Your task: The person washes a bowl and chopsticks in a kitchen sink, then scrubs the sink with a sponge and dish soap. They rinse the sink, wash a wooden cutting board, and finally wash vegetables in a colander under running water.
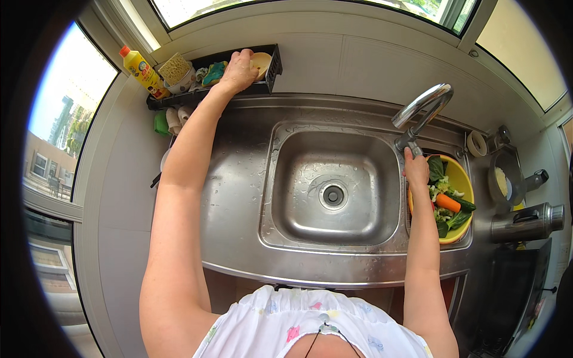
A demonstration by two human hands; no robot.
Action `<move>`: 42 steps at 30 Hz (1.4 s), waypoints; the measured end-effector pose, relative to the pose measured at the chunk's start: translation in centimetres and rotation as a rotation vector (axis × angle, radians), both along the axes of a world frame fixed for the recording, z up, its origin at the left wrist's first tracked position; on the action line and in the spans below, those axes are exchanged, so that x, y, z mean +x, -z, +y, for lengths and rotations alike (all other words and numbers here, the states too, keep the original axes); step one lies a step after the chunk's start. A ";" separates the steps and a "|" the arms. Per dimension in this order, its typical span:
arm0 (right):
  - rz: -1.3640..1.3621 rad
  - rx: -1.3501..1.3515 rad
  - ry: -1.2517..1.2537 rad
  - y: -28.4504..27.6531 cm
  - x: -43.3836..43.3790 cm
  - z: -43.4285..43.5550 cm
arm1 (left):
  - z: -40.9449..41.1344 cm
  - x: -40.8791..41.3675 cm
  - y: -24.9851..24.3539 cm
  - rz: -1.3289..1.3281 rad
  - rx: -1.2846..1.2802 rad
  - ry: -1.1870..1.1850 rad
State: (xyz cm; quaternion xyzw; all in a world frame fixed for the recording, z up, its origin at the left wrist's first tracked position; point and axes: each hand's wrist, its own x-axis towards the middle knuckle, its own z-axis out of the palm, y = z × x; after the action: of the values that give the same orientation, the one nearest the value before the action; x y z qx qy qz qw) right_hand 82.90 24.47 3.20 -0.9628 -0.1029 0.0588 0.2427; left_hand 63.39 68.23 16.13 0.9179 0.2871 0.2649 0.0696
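My left hand (241, 70) reaches into a black plastic rack (275, 67) on the wall behind the counter, its fingers against a pale yellow dish (262, 63); whether it grips anything is hidden. Just left of it lies a yellow and green sponge (215, 73). My right hand (416, 169) is at the base of the chrome faucet (423, 107), fingers on its lever (415, 148). Below the spout sits a wet stainless steel sink (335, 219), with no running water visible. Right of it, a yellow bowl (468, 183) holds greens, broccoli pieces and an orange carrot piece (447, 202).
At the rack's left stand a yellow bottle (144, 74) and a bowl with a loofah-like sponge (174, 68). Cloths (173, 121) hang below. On the right are a pan (515, 179), a steel flask (523, 222) and a dark cooktop (506, 286).
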 end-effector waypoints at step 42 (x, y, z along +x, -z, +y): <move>1.366 1.075 0.436 11.6 -8.1 4.0 | -25.9 0.6 22.8 0.465 -0.672 0.168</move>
State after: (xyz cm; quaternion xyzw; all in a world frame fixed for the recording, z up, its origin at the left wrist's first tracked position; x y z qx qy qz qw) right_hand 74.76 28.50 -8.40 -0.4725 0.2356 0.5153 0.6750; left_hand 63.96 42.33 -6.67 0.8997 0.2897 -0.0647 0.3201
